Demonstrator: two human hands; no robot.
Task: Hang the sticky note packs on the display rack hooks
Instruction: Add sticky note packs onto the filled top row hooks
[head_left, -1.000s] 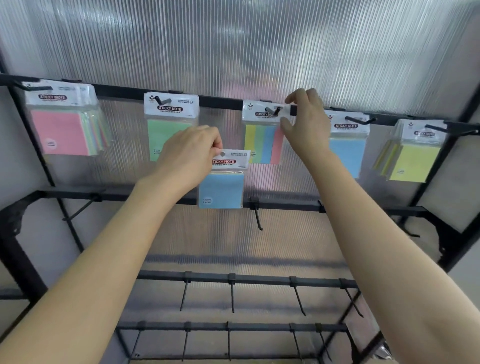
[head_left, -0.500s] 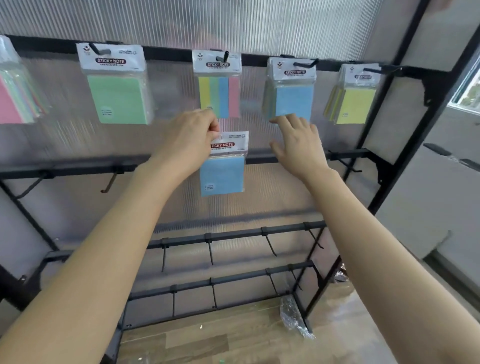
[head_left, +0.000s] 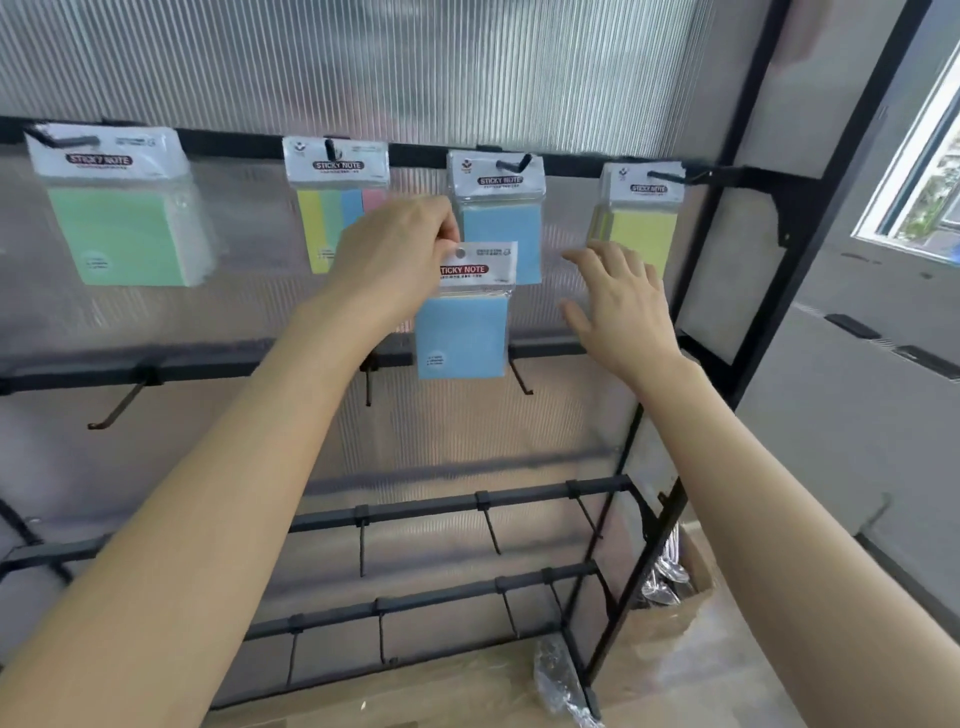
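My left hand (head_left: 397, 254) pinches the white header of a blue sticky note pack (head_left: 462, 335), which hangs below my fingers in front of the rack's second bar (head_left: 208, 366). Just above it, blue packs (head_left: 501, 228) hang on a top-row hook (head_left: 514, 163). My right hand (head_left: 621, 306) hovers with its fingers spread and holds nothing, to the right of the held pack. On the top bar also hang green packs (head_left: 124, 228), a multicolour pack (head_left: 332, 208) and yellow packs (head_left: 641, 228).
Bare hooks (head_left: 522, 376) stick out from the second bar, and more from the two lower bars (head_left: 467, 506). The rack's black right post (head_left: 727, 291) stands beside a grey wall and a window. Crumpled plastic (head_left: 563, 680) and a cardboard box (head_left: 675, 618) lie on the floor.
My right hand came down off the top-row packs and now hovers open beside the held pack. My left hand has kept hold of the blue pack. My view swung to the right.
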